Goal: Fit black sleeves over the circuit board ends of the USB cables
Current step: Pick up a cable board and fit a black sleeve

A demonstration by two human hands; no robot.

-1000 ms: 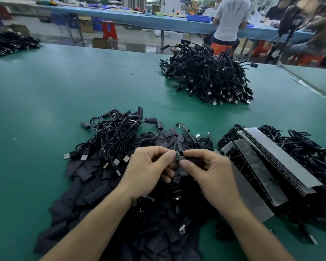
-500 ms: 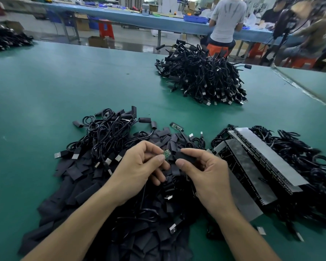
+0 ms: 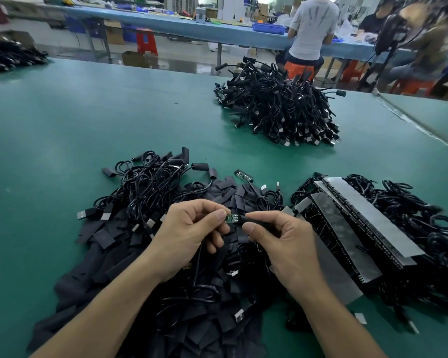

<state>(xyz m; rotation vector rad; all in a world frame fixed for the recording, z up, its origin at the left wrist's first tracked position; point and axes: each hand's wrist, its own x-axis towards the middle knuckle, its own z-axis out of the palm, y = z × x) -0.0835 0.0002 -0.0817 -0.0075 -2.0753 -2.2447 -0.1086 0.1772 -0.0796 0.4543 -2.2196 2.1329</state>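
Head view: left hand [image 3: 189, 236] pinches the green circuit board [image 3: 232, 218]; right hand [image 3: 282, 241] pinches a black sleeve [image 3: 256, 221] meeting the board's right end, above the sleeve pile [image 3: 166, 293] on the green table [image 3: 62, 125].

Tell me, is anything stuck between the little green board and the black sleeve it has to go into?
Nothing visible is. The left hand pinches the green circuit board, the right hand holds the black sleeve, and the sleeve's mouth sits right at the board's tip. The pile of loose sleeves lies below, not between.
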